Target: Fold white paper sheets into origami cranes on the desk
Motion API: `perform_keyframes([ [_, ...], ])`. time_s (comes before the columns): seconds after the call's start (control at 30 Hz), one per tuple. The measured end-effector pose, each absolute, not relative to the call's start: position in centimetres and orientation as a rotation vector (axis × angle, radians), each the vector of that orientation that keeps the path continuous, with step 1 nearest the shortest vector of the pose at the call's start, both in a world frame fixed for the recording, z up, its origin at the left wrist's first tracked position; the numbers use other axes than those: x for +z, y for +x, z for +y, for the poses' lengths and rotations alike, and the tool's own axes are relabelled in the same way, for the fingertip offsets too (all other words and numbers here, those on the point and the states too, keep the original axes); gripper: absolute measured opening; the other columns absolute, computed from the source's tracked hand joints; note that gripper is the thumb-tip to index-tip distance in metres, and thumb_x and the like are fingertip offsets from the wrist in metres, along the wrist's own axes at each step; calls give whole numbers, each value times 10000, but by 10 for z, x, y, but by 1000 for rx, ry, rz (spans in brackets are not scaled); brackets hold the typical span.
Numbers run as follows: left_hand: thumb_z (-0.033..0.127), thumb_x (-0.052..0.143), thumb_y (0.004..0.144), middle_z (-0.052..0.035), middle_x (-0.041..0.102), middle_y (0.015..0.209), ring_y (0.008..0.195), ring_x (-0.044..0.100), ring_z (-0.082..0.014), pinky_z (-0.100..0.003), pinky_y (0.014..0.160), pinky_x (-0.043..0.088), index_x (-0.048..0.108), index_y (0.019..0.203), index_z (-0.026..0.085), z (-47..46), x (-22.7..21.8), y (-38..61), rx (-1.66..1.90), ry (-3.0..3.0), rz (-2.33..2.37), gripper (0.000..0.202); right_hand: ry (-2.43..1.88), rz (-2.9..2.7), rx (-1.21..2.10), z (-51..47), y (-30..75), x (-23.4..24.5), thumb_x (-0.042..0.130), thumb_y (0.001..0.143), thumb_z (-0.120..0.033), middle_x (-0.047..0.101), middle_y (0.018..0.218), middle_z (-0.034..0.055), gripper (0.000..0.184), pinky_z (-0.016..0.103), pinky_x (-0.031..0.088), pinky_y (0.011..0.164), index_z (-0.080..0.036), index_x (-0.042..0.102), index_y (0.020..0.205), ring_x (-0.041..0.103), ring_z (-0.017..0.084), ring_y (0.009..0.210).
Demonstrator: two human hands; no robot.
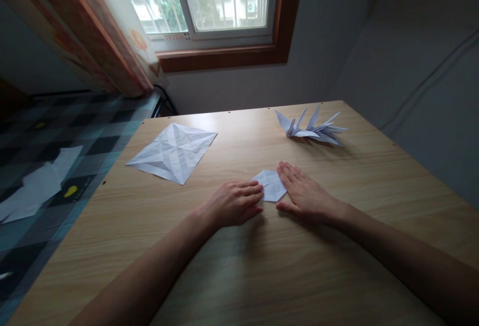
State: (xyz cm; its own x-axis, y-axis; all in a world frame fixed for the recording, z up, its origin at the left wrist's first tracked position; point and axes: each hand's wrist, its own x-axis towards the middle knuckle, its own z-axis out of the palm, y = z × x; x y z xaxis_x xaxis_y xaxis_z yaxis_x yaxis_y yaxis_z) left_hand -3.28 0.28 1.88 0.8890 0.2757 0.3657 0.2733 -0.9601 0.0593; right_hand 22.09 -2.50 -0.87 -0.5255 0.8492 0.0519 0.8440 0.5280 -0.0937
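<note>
We keep both hands flat on the counter (337, 246), palms down, with a small folded paper (271, 185) lying between them near the middle of the counter. Our left hand (234, 202) comes in from the left, its fingers (251, 190) stretched out and close together, and the tips rest on the paper's left edge. Our right hand (305, 194) lies on the other side, fingers straight and pointing away from us, its inner edge against the paper's right side. Neither hand grips anything: both are spread open and press down, so the paper is hemmed in rather than held. The paper itself is white, folded to a compact shape with a corner pointing toward us, and lies flat. Farther back on the left, well apart from the hands, lies a larger sheet (173, 151), opened out and full of creases. Farther back on the right stands a finished paper bird (312, 129) with spiky points. Beyond the counter's left edge we see a checked bedcover (93, 136) with loose white papers (41, 181) on it.
</note>
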Motion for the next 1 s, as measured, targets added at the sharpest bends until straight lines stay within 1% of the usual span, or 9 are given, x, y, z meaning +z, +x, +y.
perform_keyframes([
  [0.1, 324, 467, 960, -67, 721, 1128, 1071, 667, -189, -310, 962, 529, 662, 1046, 161, 4, 19, -33, 597, 3047, 458, 269, -1465, -2604, 68, -26, 223, -10, 464, 885, -639, 298, 1526, 286, 901, 501, 257, 1171, 29, 303, 1468, 244, 347, 1451],
  [0.23, 369, 480, 957, -70, 730, 1083, 1038, 675, -203, -325, 910, 546, 667, 974, 163, 6, 18, -33, 640, 3068, 489, 279, -1369, -2518, 41, -26, 224, -7, 541, 875, -587, 397, 1483, 266, 797, 519, 314, 1142, -25, 412, 1425, 336, 334, 1413],
  [0.37, 428, 501, 944, -80, 735, 993, 966, 681, -211, -328, 826, 545, 653, 878, 162, 7, 17, -32, 677, 3113, 525, 313, -1167, -2484, -72, -26, 220, 0, 616, 882, -444, 550, 1369, 214, 501, 526, 370, 1088, -101, 613, 1247, 466, 332, 1306],
  [0.43, 427, 491, 949, -80, 728, 940, 904, 679, -200, -322, 804, 528, 635, 825, 161, 7, 17, -31, 677, 3129, 559, 326, -1058, -2484, -90, -27, 217, 3, 613, 901, -360, 648, 1220, 175, 322, 473, 452, 999, -133, 681, 1119, 571, 292, 1148],
  [0.5, 417, 480, 956, -77, 714, 904, 860, 668, -186, -314, 784, 507, 616, 784, 161, 6, 17, -30, 670, 3141, 590, 337, -980, -2483, -62, -28, 214, 4, 578, 930, -297, 699, 1046, 125, 209, 388, 510, 873, -161, 707, 1024, 619, 232, 967],
  [0.6, 387, 476, 963, -69, 697, 861, 828, 645, -172, -301, 755, 475, 604, 760, 164, 5, 17, -29, 660, 3159, 627, 328, -925, -2452, -23, -28, 212, 3, 536, 958, -264, 702, 902, 78, 198, 309, 511, 766, -180, 710, 919, 614, 183, 835],
  [0.77, 345, 475, 971, -45, 683, 794, 766, 614, -153, -286, 697, 436, 622, 766, 170, 5, 16, -28, 668, 3150, 642, 307, -863, -2418, -33, -27, 212, 2, 531, 963, -252, 705, 854, 62, 225, 285, 496, 733, -170, 672, 807, 615, 171, 796],
  [0.87, 327, 478, 970, -39, 685, 794, 771, 608, -149, -285, 696, 435, 635, 779, 176, 5, 15, -28, 687, 3110, 646, 290, -892, -2411, -30, -28, 211, 3, 510, 967, -236, 697, 825, 68, 234, 287, 490, 714, -167, 647, 791, 615, 177, 784],
  [1.0, 312, 514, 954, -32, 694, 826, 761, 595, -143, -280, 723, 456, 644, 760, 181, 6, 13, -27, 740, 3003, 722, 268, -987, -2364, 74, -28, 210, 2, 518, 952, -210, 681, 851, 79, 186, 305, 495, 755, -162, 635, 816, 606, 192, 821],
])
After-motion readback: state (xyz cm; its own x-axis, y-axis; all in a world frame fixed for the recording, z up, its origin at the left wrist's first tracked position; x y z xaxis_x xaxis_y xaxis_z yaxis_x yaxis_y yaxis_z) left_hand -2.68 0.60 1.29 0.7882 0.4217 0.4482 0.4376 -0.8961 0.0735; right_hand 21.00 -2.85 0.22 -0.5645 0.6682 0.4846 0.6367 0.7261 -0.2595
